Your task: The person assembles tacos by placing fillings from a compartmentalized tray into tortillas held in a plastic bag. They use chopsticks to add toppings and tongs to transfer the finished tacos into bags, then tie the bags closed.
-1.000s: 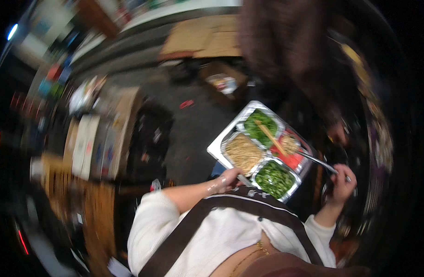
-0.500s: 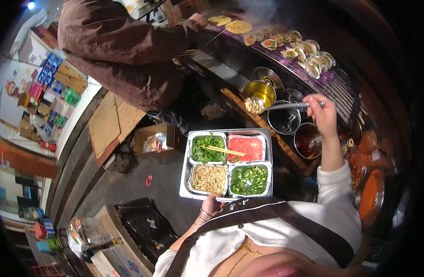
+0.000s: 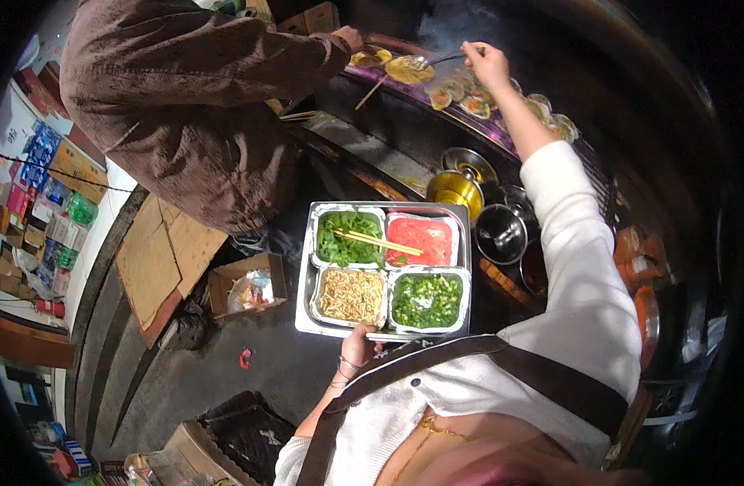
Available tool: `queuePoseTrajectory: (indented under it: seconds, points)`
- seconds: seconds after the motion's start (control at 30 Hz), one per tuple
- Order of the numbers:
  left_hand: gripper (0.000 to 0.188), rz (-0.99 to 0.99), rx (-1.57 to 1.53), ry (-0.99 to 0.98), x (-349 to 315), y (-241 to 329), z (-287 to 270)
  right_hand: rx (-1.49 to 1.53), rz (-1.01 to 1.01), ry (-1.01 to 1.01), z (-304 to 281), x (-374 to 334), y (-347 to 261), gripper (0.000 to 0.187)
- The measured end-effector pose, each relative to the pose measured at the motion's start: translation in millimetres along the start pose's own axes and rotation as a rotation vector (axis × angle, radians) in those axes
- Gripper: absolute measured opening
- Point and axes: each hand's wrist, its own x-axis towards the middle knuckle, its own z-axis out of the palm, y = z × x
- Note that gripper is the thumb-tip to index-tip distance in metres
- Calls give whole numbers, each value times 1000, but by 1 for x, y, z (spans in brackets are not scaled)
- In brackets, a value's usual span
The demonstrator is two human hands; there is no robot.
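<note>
In my right hand (image 3: 485, 66) is a metal spoon (image 3: 443, 59), its bowl over a flat yellow round of food (image 3: 409, 73) on a stick at the grill. My left hand (image 3: 359, 347) grips the near edge of a steel tray (image 3: 303, 312) held in front of me. Foil boxes fill the tray: green leaves (image 3: 339, 243), pink-red shreds (image 3: 425, 240), pale brown chopped bits (image 3: 352, 296) and chopped green onion (image 3: 427, 301). Yellow chopsticks (image 3: 380, 241) lie across the two far boxes. My right forearm partly hides the grill.
Shells with topping (image 3: 475, 106) sit on the smoking grill. Below it stand a pot of yellow oil (image 3: 455, 193) and a dark metal pot (image 3: 500, 233). A co-worker in brown (image 3: 177, 121) stands left, a hand (image 3: 349, 37) at the grill. A cardboard box (image 3: 226, 283) is on the floor.
My right hand has moved up and left with the spoon, from above the pots to the grill. The pale heap seen in its bowl no longer shows. My left hand still holds the tray.
</note>
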Motion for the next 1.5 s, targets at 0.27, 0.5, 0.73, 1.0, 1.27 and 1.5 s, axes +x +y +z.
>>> queuePoseTrajectory:
  seconds: [0.27,0.5,0.73,1.0,1.27,1.5]
  points:
    - [18,-195,19,54,-7,36,10,-509,-399,-113,40,14,52,19]
    - [18,-236,-11,-21,-1,42,5,-802,-618,-289,35,-2,61,15]
    - [18,-240,16,11,3,42,1,-905,-755,-380,31,-12,68,15]
    - [16,-154,-23,-107,8,28,-7,-278,-194,173,-3,-35,4,24]
    - [15,-204,2,-66,4,32,-1,273,165,-361,-59,-227,-73,16]
    - [15,-96,-10,28,-14,27,12,153,-795,-574,-43,-318,-138,20]
